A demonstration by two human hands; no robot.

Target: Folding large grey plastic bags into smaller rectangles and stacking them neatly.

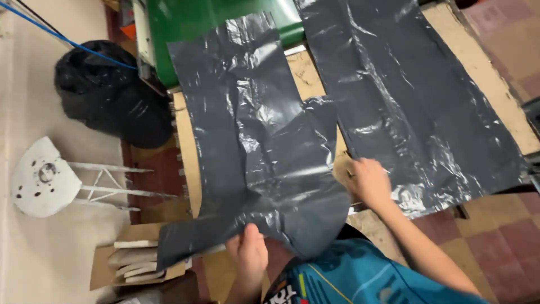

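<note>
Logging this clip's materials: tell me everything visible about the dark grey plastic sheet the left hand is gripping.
The dark grey glossy plastic sheet is thin, crinkled film that catches highlights. It lies spread over a brown cardboard surface, its far end reaching a green panel. Its near part is folded over and rumpled, with one corner trailing over an open cardboard box. The left hand pinches its near edge; the right hand rests at its right side, beside a second, larger dark sheet.

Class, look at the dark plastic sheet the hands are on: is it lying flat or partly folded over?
Partly folded. The sheet has a flap doubled back across its lower half, and the left hand pinches its near edge.
</note>
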